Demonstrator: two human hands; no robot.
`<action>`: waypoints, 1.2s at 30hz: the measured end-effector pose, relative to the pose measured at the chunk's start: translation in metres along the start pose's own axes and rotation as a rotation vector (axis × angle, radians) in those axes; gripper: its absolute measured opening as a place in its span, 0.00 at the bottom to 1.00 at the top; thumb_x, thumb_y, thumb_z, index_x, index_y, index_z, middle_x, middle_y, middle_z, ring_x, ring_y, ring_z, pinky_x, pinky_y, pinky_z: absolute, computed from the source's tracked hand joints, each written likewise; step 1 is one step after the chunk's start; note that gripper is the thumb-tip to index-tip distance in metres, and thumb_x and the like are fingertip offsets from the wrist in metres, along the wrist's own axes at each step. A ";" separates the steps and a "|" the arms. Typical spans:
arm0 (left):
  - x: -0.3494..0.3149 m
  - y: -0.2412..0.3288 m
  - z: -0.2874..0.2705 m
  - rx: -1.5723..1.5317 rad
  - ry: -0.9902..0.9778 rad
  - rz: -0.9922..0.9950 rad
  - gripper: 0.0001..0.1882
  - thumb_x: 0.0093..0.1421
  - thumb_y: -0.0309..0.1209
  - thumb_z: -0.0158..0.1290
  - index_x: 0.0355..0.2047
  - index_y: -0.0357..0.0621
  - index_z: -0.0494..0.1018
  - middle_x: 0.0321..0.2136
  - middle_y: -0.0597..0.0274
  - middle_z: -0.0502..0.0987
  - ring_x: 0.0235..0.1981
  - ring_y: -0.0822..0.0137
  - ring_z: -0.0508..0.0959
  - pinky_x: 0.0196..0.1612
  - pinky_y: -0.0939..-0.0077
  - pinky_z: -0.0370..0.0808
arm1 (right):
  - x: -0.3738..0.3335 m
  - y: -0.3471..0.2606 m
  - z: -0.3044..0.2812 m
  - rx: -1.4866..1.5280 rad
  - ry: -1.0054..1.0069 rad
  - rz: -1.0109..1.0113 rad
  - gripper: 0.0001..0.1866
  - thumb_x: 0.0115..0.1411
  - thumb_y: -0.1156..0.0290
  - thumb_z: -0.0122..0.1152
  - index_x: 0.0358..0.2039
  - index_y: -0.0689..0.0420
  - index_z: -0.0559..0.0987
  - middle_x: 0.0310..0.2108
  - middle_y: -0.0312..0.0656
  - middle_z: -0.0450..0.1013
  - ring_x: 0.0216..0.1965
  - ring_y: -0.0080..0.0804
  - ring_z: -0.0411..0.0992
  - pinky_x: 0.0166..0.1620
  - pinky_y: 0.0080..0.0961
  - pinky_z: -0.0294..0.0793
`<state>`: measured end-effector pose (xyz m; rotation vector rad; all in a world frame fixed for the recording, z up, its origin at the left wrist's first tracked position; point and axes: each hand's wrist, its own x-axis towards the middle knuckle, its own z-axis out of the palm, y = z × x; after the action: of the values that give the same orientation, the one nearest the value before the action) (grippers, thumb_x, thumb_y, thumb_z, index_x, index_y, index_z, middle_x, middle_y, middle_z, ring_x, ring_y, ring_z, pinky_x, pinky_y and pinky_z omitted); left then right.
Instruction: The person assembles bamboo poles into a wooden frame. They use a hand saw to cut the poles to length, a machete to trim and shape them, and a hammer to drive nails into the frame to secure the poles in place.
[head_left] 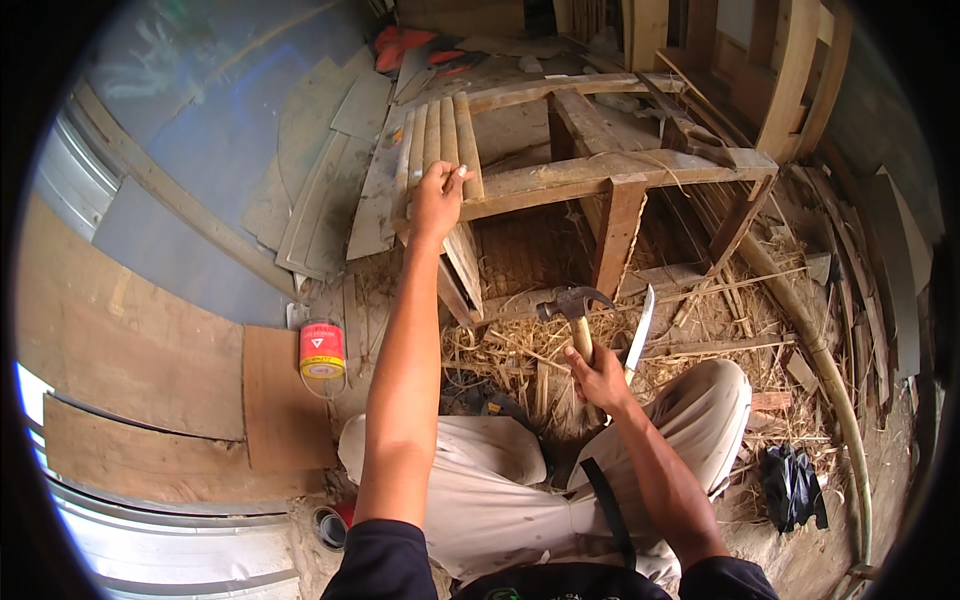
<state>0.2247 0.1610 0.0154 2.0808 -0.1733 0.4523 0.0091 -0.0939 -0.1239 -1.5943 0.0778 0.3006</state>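
Note:
My right hand [598,378] is closed round the wooden handle of a claw hammer [582,335], its dark head up and level with the low part of the frame. My left hand [437,200] reaches far forward to the near end of several bamboo slats [448,135] laid side by side on a wooden frame [560,183]. Its fingers are pinched together over the slats; whatever is between them is too small to make out. Just right of the hammer a knife [640,332] with a long pale blade points upward, its lower end partly hidden by my right hand and knee.
A red and yellow can [322,350] stands at the left beside a plywood sheet [285,400]. Bamboo shavings [530,345] cover the ground under the frame. A long bamboo pole [820,350] and a black plastic bag [790,488] lie at the right. Boards [800,80] lean at the back right.

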 end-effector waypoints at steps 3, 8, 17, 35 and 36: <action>-0.002 0.001 0.001 0.268 -0.034 0.142 0.11 0.70 0.36 0.51 0.40 0.40 0.70 0.41 0.58 0.84 0.38 0.63 0.83 0.41 0.71 0.75 | 0.000 0.000 -0.001 0.024 -0.004 0.008 0.19 0.69 0.56 0.57 0.34 0.61 0.70 0.17 0.30 0.62 0.13 0.18 0.61 0.16 0.23 0.62; -0.001 0.000 0.001 0.148 -0.094 0.184 0.11 0.71 0.37 0.50 0.40 0.40 0.69 0.43 0.57 0.84 0.42 0.63 0.83 0.44 0.69 0.75 | 0.002 0.001 0.000 0.007 -0.004 0.029 0.19 0.70 0.56 0.57 0.35 0.61 0.71 0.17 0.30 0.62 0.13 0.18 0.61 0.17 0.23 0.62; -0.005 0.022 -0.010 0.202 -0.135 0.056 0.15 0.72 0.39 0.48 0.40 0.37 0.69 0.45 0.60 0.84 0.42 0.66 0.82 0.47 0.70 0.74 | 0.005 0.008 -0.002 0.013 -0.008 -0.013 0.20 0.69 0.55 0.57 0.32 0.61 0.70 0.15 0.31 0.63 0.13 0.18 0.63 0.16 0.24 0.64; -0.003 -0.004 0.000 0.243 -0.054 0.092 0.13 0.70 0.39 0.51 0.41 0.40 0.71 0.43 0.57 0.84 0.43 0.63 0.83 0.46 0.71 0.75 | 0.005 0.012 -0.005 -0.050 0.013 -0.002 0.21 0.69 0.55 0.57 0.30 0.63 0.70 0.14 0.33 0.64 0.12 0.20 0.65 0.16 0.24 0.65; -0.004 -0.006 0.001 0.265 -0.035 0.104 0.12 0.69 0.38 0.52 0.41 0.40 0.70 0.43 0.56 0.84 0.42 0.59 0.83 0.44 0.68 0.75 | 0.004 0.008 -0.005 -0.055 0.011 0.000 0.21 0.69 0.55 0.57 0.31 0.61 0.70 0.15 0.32 0.63 0.13 0.19 0.63 0.16 0.24 0.64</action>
<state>0.2233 0.1635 0.0088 2.3483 -0.2545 0.5251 0.0113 -0.0985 -0.1325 -1.6505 0.0787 0.2966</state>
